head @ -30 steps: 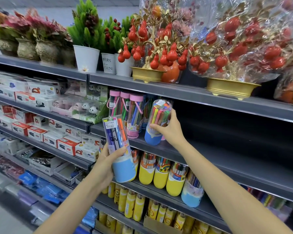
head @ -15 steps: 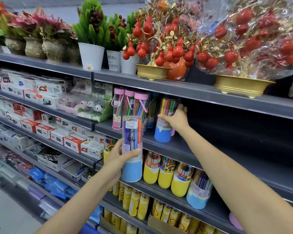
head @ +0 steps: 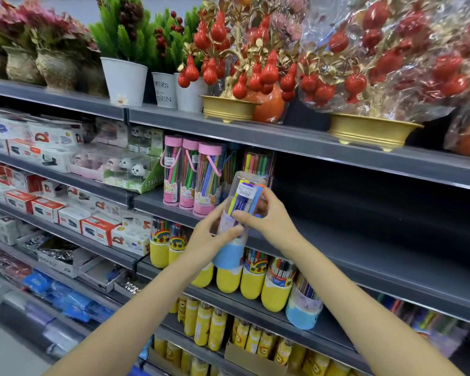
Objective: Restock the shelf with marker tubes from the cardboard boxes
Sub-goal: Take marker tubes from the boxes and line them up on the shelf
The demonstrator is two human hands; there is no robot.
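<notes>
both the left hand (head: 210, 240) and right hand (head: 266, 215) grip one tilted blue-based marker tube (head: 235, 234) before the shelf (head: 364, 248).

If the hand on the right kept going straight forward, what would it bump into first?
The right hand points up and left, into the shelf. First it would probably meet the marker tube standing just behind it, beside the pink-lidded tubes. Depth is hard to judge.
</notes>
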